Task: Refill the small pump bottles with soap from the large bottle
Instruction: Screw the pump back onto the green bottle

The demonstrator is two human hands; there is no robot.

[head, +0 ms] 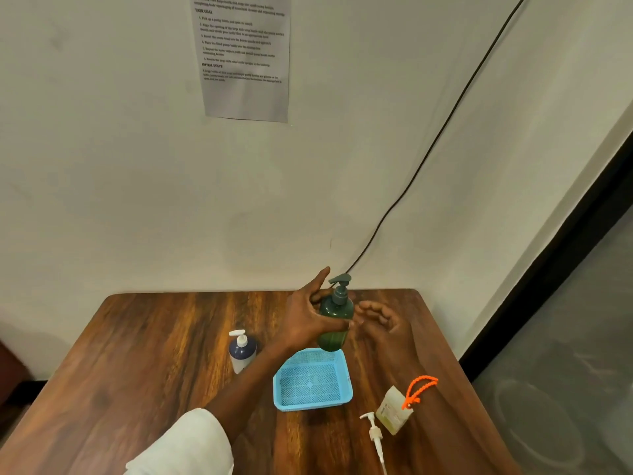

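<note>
Nearest, lying flat on the grained wooden table (pixel 144 354): a loose white pump head (pixel 374 433), beside a small squarish yellowish bottle (pixel 394 411) (orange beaded loop attached). Farther, a blue mesh plastic basket (pixel 312 404). Above its far edge, left hand (pixel 305 318) gripping the rounded green pump bottle (pixel 334 320), held upright; right hand (pixel 385 318) just beside, fingers loosely curled, empty. Left, standing: white-and-navy pump bottle (pixel 242 351).

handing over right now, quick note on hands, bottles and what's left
Left hand grips the green pump bottle, pump on, held above the far edge of the blue basket.
Right hand open beside it, holding nothing.
Blue-and-white pump bottle stands left, pump on.
Small yellowish bottle stands right, open; its white pump head lies loose beside it.
Nothing sits in the basket yet. Fill levels unclear.
</note>
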